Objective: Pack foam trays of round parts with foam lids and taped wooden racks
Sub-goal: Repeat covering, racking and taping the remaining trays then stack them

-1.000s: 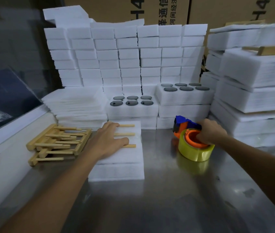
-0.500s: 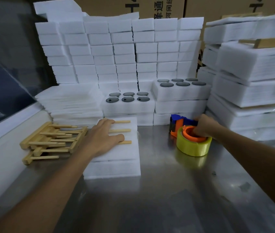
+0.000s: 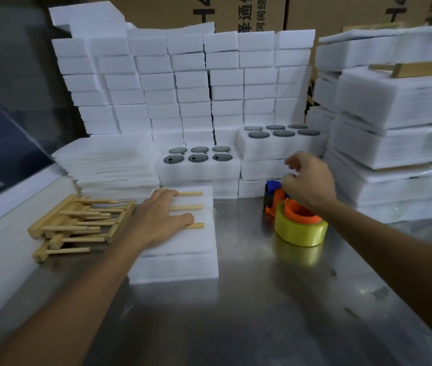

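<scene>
A white foam package (image 3: pixel 178 249) lies on the steel table (image 3: pixel 236 313), with a wooden rack (image 3: pixel 191 207) on its top. My left hand (image 3: pixel 159 217) rests flat on that rack, fingers spread. My right hand (image 3: pixel 307 180) hovers above the tape dispenser (image 3: pixel 299 223), fingers loosely curled and holding nothing. The dispenser has a yellow roll and an orange and blue body. Behind stand two open foam trays of dark round parts (image 3: pixel 199 154) (image 3: pixel 281 130).
Several loose wooden racks (image 3: pixel 77 223) lie in a pile at the left. Thin foam lids (image 3: pixel 109 162) are stacked behind them. White foam blocks (image 3: pixel 183 83) form a wall at the back, and wrapped foam stacks (image 3: pixel 400 143) stand at the right.
My right hand has let go of the tape dispenser and lifted above it. The left hand stays flat on the rack.
</scene>
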Demonstrator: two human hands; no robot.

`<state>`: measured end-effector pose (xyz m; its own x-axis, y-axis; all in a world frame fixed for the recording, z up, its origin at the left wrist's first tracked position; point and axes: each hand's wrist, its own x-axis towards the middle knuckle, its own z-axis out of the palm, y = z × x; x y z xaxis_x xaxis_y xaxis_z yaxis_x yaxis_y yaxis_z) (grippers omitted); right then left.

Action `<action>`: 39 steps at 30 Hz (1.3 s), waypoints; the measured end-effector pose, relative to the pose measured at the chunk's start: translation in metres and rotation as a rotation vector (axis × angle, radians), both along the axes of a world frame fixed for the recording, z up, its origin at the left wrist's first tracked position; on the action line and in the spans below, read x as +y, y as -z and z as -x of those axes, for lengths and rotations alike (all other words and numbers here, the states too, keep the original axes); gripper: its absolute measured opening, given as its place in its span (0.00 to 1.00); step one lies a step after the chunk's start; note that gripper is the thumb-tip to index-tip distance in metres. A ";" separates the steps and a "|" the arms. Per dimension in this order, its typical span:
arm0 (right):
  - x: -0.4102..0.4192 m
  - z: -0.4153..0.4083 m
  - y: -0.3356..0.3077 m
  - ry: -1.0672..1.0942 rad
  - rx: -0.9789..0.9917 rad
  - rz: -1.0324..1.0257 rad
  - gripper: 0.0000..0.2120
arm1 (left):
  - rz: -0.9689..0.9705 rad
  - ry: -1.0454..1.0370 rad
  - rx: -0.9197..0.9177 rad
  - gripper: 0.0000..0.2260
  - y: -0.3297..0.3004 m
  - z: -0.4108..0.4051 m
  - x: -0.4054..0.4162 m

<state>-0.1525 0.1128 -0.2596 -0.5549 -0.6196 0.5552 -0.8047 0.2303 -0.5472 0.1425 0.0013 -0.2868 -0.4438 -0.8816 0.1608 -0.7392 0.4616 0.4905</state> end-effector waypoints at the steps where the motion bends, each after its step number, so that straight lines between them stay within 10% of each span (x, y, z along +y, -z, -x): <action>1: -0.002 -0.018 -0.001 -0.072 -0.023 0.079 0.15 | 0.000 0.003 -0.003 0.38 0.000 0.000 0.000; 8: -0.028 -0.140 0.016 -0.556 -0.313 -0.009 0.24 | 0.026 0.021 -0.076 0.39 -0.003 0.000 0.003; 13: -0.048 -0.172 0.021 -0.601 -0.595 -0.172 0.16 | -0.002 0.043 -0.068 0.42 -0.006 0.000 0.007; 15: -0.053 -0.168 0.025 -0.593 -0.779 -0.156 0.27 | -0.018 0.056 -0.064 0.42 -0.006 0.000 0.006; 24: -0.041 -0.160 0.049 -0.613 -1.258 -0.018 0.21 | -0.845 -0.045 1.051 0.16 0.012 -0.038 -0.004; 33: -0.012 -0.134 0.057 -0.589 -1.520 0.146 0.25 | -0.792 -0.042 1.220 0.17 0.022 -0.007 -0.001; 39: 0.002 -0.114 0.052 -0.361 -1.251 0.132 0.23 | -0.741 -0.097 1.167 0.21 0.034 0.017 -0.004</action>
